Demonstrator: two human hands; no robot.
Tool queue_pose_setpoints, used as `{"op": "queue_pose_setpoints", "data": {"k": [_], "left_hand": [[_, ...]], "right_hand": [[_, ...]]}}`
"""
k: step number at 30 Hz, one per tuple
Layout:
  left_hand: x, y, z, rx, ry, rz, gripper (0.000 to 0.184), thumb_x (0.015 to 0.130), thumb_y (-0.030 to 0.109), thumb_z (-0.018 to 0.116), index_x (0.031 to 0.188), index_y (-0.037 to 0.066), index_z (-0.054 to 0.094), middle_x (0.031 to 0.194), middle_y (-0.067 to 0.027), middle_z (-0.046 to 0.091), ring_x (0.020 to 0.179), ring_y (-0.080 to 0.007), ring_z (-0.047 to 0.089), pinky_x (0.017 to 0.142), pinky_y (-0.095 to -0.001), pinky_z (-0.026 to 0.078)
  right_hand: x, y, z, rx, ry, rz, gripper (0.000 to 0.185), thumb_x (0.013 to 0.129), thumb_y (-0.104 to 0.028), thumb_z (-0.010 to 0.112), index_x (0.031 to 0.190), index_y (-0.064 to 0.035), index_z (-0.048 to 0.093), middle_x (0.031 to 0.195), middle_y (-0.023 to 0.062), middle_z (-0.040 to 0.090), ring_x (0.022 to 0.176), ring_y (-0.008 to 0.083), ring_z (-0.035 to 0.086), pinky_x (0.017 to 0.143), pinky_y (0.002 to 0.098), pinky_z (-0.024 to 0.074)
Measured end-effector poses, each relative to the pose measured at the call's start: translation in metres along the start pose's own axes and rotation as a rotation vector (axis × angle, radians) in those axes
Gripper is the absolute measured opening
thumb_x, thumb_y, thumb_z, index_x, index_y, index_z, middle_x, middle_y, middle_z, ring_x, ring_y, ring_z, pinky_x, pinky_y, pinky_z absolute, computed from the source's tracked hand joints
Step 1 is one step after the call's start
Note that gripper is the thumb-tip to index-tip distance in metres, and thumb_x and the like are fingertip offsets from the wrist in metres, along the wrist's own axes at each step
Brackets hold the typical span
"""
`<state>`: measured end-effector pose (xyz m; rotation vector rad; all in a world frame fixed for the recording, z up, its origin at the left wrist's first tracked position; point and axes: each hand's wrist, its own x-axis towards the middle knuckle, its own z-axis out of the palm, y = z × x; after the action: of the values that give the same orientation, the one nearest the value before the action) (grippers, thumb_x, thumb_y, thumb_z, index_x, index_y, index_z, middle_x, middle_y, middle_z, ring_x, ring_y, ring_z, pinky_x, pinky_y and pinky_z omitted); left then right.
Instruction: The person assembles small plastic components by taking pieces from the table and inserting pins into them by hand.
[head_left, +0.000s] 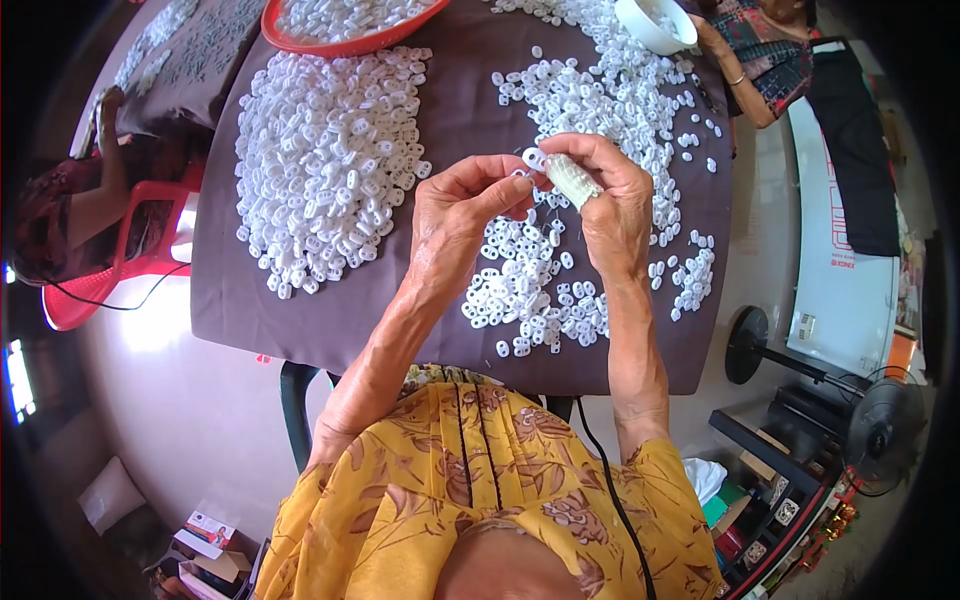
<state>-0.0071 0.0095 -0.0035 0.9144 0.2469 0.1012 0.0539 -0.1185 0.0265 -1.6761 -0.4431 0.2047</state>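
Right hand (pixel 615 200) grasps a cream ribbed cylinder (pixel 575 183). Left hand (pixel 450 215) has fingertips pinched; actual grip hidden, can't tell. White oval two-holed piece (pixel 535 159) sits between the hands, by the cylinder's end. Progress: this piece looks mid-work. Dense white heap (pixel 325 170) left, looser white scatter (pixel 610 105) right; can't tell which is finished, but plenty lies loose.

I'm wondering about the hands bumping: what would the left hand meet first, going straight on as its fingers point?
Most likely the pale roll in the right hand, or the small white piece by the roll's upper end; depth makes the order unclear.
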Motion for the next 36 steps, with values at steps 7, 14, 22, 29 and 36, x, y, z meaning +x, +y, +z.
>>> {"op": "queue_pose_setpoints", "data": {"k": [7, 14, 22, 29, 36], "left_hand": [[0.0, -0.001, 0.001, 0.01, 0.024, 0.0, 0.016, 0.079, 0.006, 0.064, 0.09, -0.005, 0.062, 0.079, -0.0074, 0.064, 0.067, -0.0102, 0.056, 0.065, -0.0232, 0.046], [-0.001, -0.002, 0.002, 0.074, 0.046, 0.073, 0.021, 0.079, 0.004, 0.064, 0.096, -0.006, 0.059, 0.079, -0.0086, 0.063, 0.07, -0.0114, 0.058, 0.066, -0.0231, 0.048], [0.002, -0.006, -0.002, 0.076, 0.026, 0.073, 0.021, 0.078, 0.004, 0.064, 0.096, -0.006, 0.059, 0.078, -0.0091, 0.063, 0.069, -0.0123, 0.059, 0.065, -0.0234, 0.049], [0.006, -0.007, -0.009, -0.018, 0.005, -0.072, 0.017, 0.08, 0.012, 0.065, 0.088, -0.003, 0.062, 0.077, -0.0085, 0.064, 0.067, -0.0118, 0.059, 0.064, -0.0235, 0.049], [0.007, -0.016, -0.006, -0.027, 0.06, -0.086, 0.018, 0.082, 0.018, 0.064, 0.083, 0.0, 0.063, 0.077, -0.005, 0.062, 0.069, -0.011, 0.058, 0.067, -0.0257, 0.048]], "right_hand": [[-0.002, 0.0, 0.003, -0.037, 0.03, -0.059, 0.014, 0.079, 0.003, 0.056, 0.091, -0.0005, 0.063, 0.081, 0.0042, 0.064, 0.074, 0.0094, 0.061, 0.063, 0.0214, 0.0471], [-0.004, 0.0, 0.004, -0.124, 0.022, -0.083, 0.014, 0.078, 0.003, 0.057, 0.09, -0.0004, 0.062, 0.079, 0.0041, 0.064, 0.072, 0.0088, 0.06, 0.064, 0.0215, 0.0472], [-0.005, 0.001, 0.003, -0.147, -0.011, -0.101, 0.013, 0.078, 0.002, 0.057, 0.089, -0.0004, 0.062, 0.078, 0.0051, 0.064, 0.071, 0.0101, 0.061, 0.064, 0.0229, 0.0483], [-0.007, 0.015, 0.002, -0.176, -0.044, -0.095, 0.016, 0.076, -0.002, 0.061, 0.092, -0.0004, 0.06, 0.08, 0.0069, 0.064, 0.073, 0.0133, 0.061, 0.065, 0.0256, 0.0491], [-0.005, 0.02, -0.001, -0.7, -0.124, -0.461, 0.037, 0.063, 0.001, 0.065, 0.098, 0.0023, 0.054, 0.082, 0.0136, 0.059, 0.078, 0.028, 0.059, 0.068, 0.0373, 0.0476]]}}
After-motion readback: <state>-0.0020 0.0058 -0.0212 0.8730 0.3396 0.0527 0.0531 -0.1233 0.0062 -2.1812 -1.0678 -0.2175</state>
